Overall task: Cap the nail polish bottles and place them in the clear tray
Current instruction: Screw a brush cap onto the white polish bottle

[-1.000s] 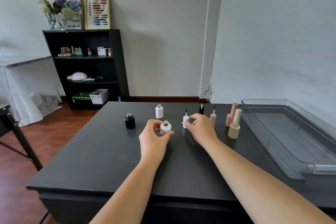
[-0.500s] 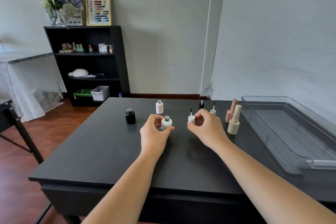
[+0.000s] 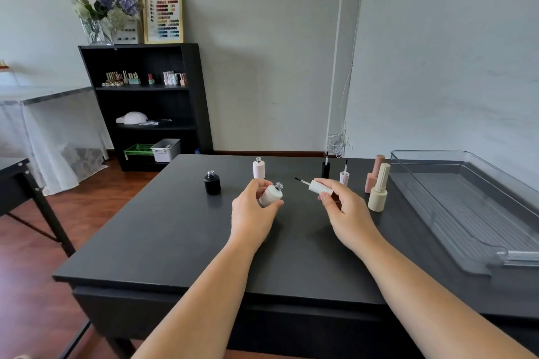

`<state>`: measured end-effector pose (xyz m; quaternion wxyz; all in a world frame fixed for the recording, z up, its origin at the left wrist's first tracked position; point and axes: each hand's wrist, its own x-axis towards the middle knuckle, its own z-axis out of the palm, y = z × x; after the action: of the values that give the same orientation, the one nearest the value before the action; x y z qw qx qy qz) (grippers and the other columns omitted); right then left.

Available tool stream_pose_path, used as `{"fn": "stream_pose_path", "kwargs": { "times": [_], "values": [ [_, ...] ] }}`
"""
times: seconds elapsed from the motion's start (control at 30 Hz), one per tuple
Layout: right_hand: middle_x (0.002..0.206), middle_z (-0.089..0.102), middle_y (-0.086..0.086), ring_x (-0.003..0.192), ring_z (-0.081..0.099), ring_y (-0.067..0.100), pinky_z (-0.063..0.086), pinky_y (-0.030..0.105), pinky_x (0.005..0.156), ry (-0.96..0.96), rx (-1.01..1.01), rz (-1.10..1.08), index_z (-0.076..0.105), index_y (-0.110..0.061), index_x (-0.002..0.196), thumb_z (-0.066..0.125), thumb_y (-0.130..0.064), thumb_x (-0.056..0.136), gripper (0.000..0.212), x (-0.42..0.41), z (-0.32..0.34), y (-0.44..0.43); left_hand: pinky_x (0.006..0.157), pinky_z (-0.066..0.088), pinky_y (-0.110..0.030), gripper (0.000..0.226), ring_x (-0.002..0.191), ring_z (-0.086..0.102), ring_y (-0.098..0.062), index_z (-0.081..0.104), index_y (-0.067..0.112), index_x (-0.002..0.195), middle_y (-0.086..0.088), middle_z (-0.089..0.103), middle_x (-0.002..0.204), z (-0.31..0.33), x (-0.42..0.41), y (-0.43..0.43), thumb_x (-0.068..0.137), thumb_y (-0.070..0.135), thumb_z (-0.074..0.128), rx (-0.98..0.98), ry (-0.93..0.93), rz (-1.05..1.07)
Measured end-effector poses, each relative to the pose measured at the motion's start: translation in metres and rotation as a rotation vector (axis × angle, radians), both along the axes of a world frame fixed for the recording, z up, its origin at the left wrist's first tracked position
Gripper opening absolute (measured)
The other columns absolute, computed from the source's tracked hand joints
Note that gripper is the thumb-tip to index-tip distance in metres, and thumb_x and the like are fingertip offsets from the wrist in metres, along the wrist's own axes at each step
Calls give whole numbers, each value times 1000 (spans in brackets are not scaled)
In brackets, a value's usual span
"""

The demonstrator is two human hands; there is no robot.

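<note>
Head view: capping of the first bottle under way, by the look of it. Left hand wrapped around the white bottle, lifted just off the dark table, body tilted, long axis leaning up and to the right, open threaded neck aimed toward the other hand. Right hand pinched on the white cap, cap lying nearly level, long axis left to right, brush tip pointing left and slightly up at the bottle's neck. Brush and neck near each other, not yet touching.

Next move, as judged: line the brush up with the neck, slide it in without smearing the rim, then twist the cap down on the threads. Calls for both axes brought into one line first, since bottle and cap now sit at an angle to one another.

Still waiting on the table: black bottle and pink bottle, both upright and uncapped; behind the right hand, a black cap and a pink cap, each standing brush up. Further right, a pink capped bottle and a cream capped bottle, upright, side by side, just beside the tray.

Clear tray at the table's right edge, long axis running away from the camera, nothing seen inside it.
</note>
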<state>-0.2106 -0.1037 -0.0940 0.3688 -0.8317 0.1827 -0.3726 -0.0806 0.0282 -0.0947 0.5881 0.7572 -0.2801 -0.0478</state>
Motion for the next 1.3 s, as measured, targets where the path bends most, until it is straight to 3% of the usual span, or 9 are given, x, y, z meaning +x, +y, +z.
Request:
{"fn": "stream_pose_path", "kwargs": {
  "times": [0.17,0.37,0.73,1.03,1.17,1.3],
  "values": [
    [72,59,-13,61,51,-2,39,6,59,-94,32,3,60,-28,92,61,-21,89,8,0,0,0,69,41,-10,36,88,60,-5,63,33,97,13,64,98,-1,0,-1,73,11,77,10,-29,-40],
    [74,59,-12,63,52,1,40,8,60,-164,33,1,60,-26,94,61,-18,89,9,-2,-1,0,73,42,-13,36,89,60,-8,64,33,95,14,63,96,-2,0,-1,72,7,75,16,-70,-55],
    [74,59,-12,63,51,-1,41,6,61,-90,6,7,60,-27,93,62,-20,89,8,-2,0,2,83,48,-24,41,93,60,-12,62,38,90,16,60,97,0,-3,-1,71,3,74,15,-135,-102],
    [87,63,-15,78,56,-3,39,2,67,-2,-39,50,66,-26,101,61,-5,88,25,-3,2,5,74,46,-4,42,89,60,0,68,33,102,18,65,97,4,-7,1,70,9,80,52,-178,-183],
    [70,62,-6,61,51,8,39,10,58,52,-47,17,67,-22,91,61,-23,89,6,-2,1,4,75,48,-9,37,87,62,-3,67,35,87,19,67,89,5,-9,1,66,9,82,37,-194,-181],
    [56,59,0,48,46,5,39,13,52,87,-6,-18,64,-22,73,52,-44,90,30,-1,1,3,75,45,-4,37,85,62,-1,67,37,82,20,68,85,5,-10,2,64,8,82,43,-188,-199]
  ]
}}
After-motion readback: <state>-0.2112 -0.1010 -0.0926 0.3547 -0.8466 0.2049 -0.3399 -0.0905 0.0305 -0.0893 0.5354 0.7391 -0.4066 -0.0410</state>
